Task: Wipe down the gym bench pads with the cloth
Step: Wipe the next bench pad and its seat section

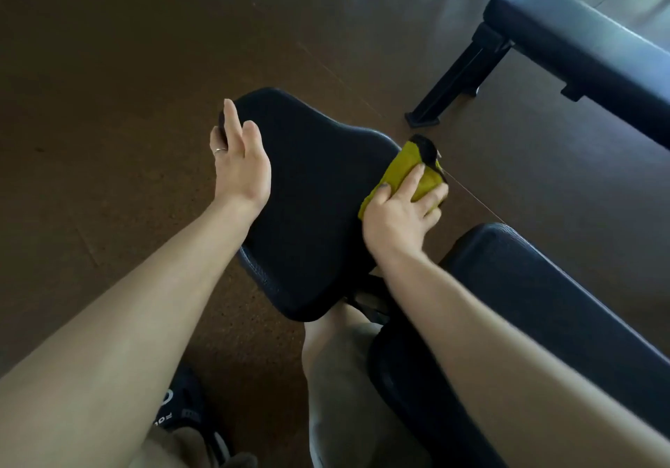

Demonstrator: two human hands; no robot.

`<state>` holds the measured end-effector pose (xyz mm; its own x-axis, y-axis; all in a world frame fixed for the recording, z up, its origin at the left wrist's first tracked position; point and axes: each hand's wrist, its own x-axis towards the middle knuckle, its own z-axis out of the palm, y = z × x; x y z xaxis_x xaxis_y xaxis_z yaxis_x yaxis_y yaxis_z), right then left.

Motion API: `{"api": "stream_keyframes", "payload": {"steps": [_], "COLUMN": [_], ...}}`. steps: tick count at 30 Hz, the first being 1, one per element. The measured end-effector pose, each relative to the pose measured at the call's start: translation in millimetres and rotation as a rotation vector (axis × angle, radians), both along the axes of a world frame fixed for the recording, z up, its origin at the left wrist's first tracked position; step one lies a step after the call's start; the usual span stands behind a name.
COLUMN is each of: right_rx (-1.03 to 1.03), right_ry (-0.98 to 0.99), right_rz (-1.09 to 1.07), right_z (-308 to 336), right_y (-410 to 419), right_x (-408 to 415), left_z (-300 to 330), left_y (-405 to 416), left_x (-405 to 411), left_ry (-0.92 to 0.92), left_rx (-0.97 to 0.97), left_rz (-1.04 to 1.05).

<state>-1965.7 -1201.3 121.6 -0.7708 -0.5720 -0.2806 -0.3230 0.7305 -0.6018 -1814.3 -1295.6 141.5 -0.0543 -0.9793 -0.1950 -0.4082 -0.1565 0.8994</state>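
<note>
A black seat pad (308, 192) of a gym bench fills the middle of the view, and its longer back pad (544, 308) runs off to the lower right. My left hand (241, 161) rests on the seat pad's far left edge, fingers mostly straight, some wrapped over the rim. My right hand (402, 213) grips a yellow-green cloth (417, 170) with a dark edge and presses it against the seat pad's right edge.
A second black bench (580, 47) with a dark metal leg (456, 79) stands at the upper right. Brown speckled floor (127, 68) surrounds the benches. My knee (340, 377) and a dark shoe (185, 413) sit below the seat pad.
</note>
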Motion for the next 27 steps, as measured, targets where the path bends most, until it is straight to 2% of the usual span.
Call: {"api": "stream_keyframes", "payload": {"steps": [3,5,10,15,18,23,27], "right_rx": [-0.031,-0.008,0.104,-0.048,-0.104,-0.123,-0.139], "right_ry": [-0.100,-0.109,0.206,0.467,0.507,0.541,0.589], "right_rz": [-0.078,-0.025,0.322,0.699,0.858,1.008,1.128], "right_z": [1.7,1.7,-8.9,-8.6,-3.6,6.4,15.3], "right_y": [16.6,30.9,66.7,75.1,48.7,-22.4,-23.2], "right_x": [43.9,68.9,91.6,95.6,82.9,85.4,90.9], "left_z": [2.5,3.8,5.0,13.5,17.5,15.7,10.6], "left_y": [-5.1,-8.6,-8.5,-8.6,-14.1,-14.4,-6.6], "left_x": [3.6,6.4,15.4,29.7,39.8,67.2,84.7], "left_ry": [0.056,0.077,0.101,0.182,0.221,0.102,0.103], "left_rx": [0.046,0.060,0.066,0.202,0.199,0.184,0.198], "left_rz": [-0.036,-0.064,-0.143,-0.112,-0.048,0.059,0.065]}}
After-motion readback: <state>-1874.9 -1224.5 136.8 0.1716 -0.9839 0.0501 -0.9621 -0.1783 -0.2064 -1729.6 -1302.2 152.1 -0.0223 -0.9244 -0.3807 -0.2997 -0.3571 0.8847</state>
